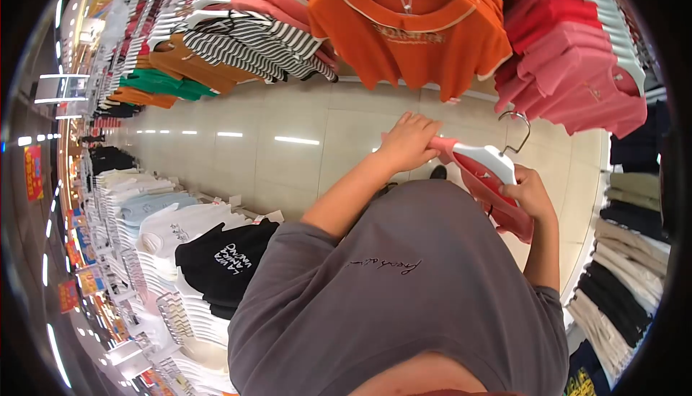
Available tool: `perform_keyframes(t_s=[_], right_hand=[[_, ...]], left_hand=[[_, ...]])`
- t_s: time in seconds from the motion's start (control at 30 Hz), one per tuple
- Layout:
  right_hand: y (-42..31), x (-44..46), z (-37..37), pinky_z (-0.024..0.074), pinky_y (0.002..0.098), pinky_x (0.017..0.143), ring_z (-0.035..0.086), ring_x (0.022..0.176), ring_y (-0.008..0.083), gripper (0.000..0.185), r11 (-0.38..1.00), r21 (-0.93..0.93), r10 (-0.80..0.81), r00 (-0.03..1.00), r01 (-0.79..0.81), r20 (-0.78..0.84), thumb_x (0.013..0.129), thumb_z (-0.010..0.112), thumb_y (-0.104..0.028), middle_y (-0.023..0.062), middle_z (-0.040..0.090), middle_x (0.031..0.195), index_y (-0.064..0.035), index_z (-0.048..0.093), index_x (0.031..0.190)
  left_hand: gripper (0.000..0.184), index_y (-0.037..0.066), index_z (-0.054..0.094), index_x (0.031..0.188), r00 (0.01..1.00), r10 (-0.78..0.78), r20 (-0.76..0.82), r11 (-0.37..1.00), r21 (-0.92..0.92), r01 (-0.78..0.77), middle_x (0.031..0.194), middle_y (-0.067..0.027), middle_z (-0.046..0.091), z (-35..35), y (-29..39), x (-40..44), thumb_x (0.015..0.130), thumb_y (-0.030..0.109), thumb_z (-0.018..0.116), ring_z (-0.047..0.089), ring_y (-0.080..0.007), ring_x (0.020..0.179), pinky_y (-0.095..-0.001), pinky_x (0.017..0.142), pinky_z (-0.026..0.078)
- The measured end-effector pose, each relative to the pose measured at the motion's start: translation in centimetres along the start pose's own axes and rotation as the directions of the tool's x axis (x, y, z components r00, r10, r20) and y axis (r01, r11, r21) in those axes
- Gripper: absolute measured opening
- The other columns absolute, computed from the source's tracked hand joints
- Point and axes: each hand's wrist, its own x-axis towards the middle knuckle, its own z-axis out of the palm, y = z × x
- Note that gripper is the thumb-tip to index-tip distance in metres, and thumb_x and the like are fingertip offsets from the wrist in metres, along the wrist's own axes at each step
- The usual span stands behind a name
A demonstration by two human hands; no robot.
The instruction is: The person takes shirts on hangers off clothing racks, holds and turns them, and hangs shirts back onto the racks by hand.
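A pink shirt hangs on a white hanger in front of my body, its metal hook sticking up at the far side. My left hand is closed over the shirt's shoulder at the left end of the hanger. My right hand grips the shirt at the hanger's other end, with the fingers partly hidden by fabric. The lower part of the shirt drops between my arms and is partly behind my torso.
Orange shirts hang on the rack ahead, with pink shirts to their right. Striped tops hang farther left. Racks with white shirts and a black shirt stand on the left. Folded trousers line the right side. Tiled floor runs between.
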Motion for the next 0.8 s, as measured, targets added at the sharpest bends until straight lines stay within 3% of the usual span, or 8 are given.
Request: perform_keyframes(t_s=[0.1, 0.23, 0.3, 0.4, 0.47, 0.5, 0.63, 0.8], right_hand=[[-3.1, 0.3, 3.1, 0.0486, 0.0383, 0.051, 0.063, 0.065, 0.0224, 0.033, 0.997, -0.033, 0.067, 0.996, -0.066, 0.050, 0.068, 0.061, -0.006, 0.0120, 0.061, 0.096, 0.0048, 0.067, 0.098], [-5.8, 1.3, 7.9, 0.0445, 0.0349, 0.054, 0.058, 0.078, 0.0185, 0.034, 0.995, -0.098, 0.001, 0.994, 0.010, 0.111, 0.068, 0.065, -0.009, 0.0092, 0.061, 0.100, 0.0053, 0.068, 0.098], [-8.2, 1.5, 11.3, 0.0450, 0.0346, 0.056, 0.058, 0.078, 0.0187, 0.033, 0.992, -0.123, 0.017, 0.993, -0.002, 0.117, 0.068, 0.065, -0.009, 0.0091, 0.062, 0.100, 0.0056, 0.068, 0.098], [-9.2, 3.4, 15.1, 0.0476, 0.0360, 0.059, 0.060, 0.079, 0.0201, 0.032, 0.981, -0.184, -0.032, 0.982, 0.067, 0.188, 0.071, 0.065, -0.010, 0.0095, 0.063, 0.104, 0.0064, 0.068, 0.098], [-9.4, 4.9, 17.1, 0.0520, 0.0378, 0.062, 0.063, 0.083, 0.0225, 0.031, 0.938, -0.215, -0.206, 0.935, 0.273, 0.290, 0.073, 0.065, -0.011, 0.0111, 0.062, 0.107, 0.0063, 0.068, 0.099], [-11.1, 4.6, 18.7, 0.0560, 0.0384, 0.065, 0.065, 0.088, 0.0251, 0.031, 0.959, -0.201, -0.132, 0.942, 0.200, 0.309, 0.073, 0.065, -0.011, 0.0127, 0.061, 0.108, 0.0060, 0.067, 0.098], [-13.7, 6.2, 24.0, 0.0571, 0.0366, 0.068, 0.066, 0.087, 0.0253, 0.030, 0.914, -0.271, -0.179, 0.899, 0.303, 0.399, 0.074, 0.066, -0.012, 0.0129, 0.061, 0.106, 0.0053, 0.067, 0.098], [-16.0, 8.1, 30.1, 0.0559, 0.0355, 0.062, 0.065, 0.082, 0.0234, 0.030, 0.890, -0.280, -0.199, 0.859, 0.360, 0.472, 0.074, 0.066, -0.012, 0.0124, 0.062, 0.102, 0.0045, 0.067, 0.100]], left_hand=[[0.033, 0.003, 0.061, 0.095, 0.995, -0.095, -0.033, 0.993, -0.072, 0.093, 0.092, -0.0146, 0.065, -1.7, -2.6, -2.9, 0.078, 0.029, 0.070, 0.059, -0.0359, 0.089, -0.0445, 0.083, 0.045], [0.031, 0.005, 0.061, 0.088, 0.961, -0.276, -0.001, 0.955, -0.110, 0.274, 0.088, -0.0127, 0.064, -4.7, -5.0, -7.9, 0.076, 0.031, 0.072, 0.060, -0.0330, 0.084, -0.0425, 0.074, 0.047], [0.026, 0.007, 0.058, 0.079, 0.933, -0.329, -0.148, 0.941, -0.131, 0.311, 0.080, -0.0100, 0.062, -6.3, -6.6, -11.0, 0.073, 0.028, 0.072, 0.060, -0.0310, 0.076, -0.0434, 0.065, 0.047], [0.027, 0.008, 0.057, 0.072, 0.877, -0.359, -0.321, 0.933, -0.117, 0.340, 0.072, -0.0083, 0.060, -8.4, -8.9, -15.2, 0.070, 0.028, 0.075, 0.060, -0.0304, 0.070, -0.0425, 0.061, 0.046], [0.029, 0.007, 0.059, 0.073, 0.854, -0.331, -0.401, 0.942, -0.088, 0.324, 0.072, -0.0079, 0.061, -9.8, -10.2, -17.8, 0.067, 0.028, 0.077, 0.060, -0.0297, 0.067, -0.0410, 0.060, 0.047], [0.030, 0.006, 0.061, 0.073, 0.835, -0.297, -0.463, 0.949, -0.042, 0.314, 0.072, -0.0075, 0.062, -10.5, -10.9, -19.1, 0.064, 0.029, 0.079, 0.061, -0.0289, 0.064, -0.0396, 0.059, 0.047], [0.033, 0.006, 0.061, 0.072, 0.749, -0.299, -0.592, 0.937, -0.033, 0.348, 0.070, -0.0074, 0.062, -12.8, -13.3, -24.0, 0.055, 0.024, 0.083, 0.060, -0.0283, 0.062, -0.0384, 0.057, 0.046], [0.033, 0.007, 0.060, 0.072, 0.687, -0.373, -0.623, 0.895, -0.048, 0.443, 0.069, -0.0067, 0.060, -14.5, -15.9, -29.6, 0.057, 0.027, 0.082, 0.058, -0.0278, 0.062, -0.0382, 0.056, 0.045]])
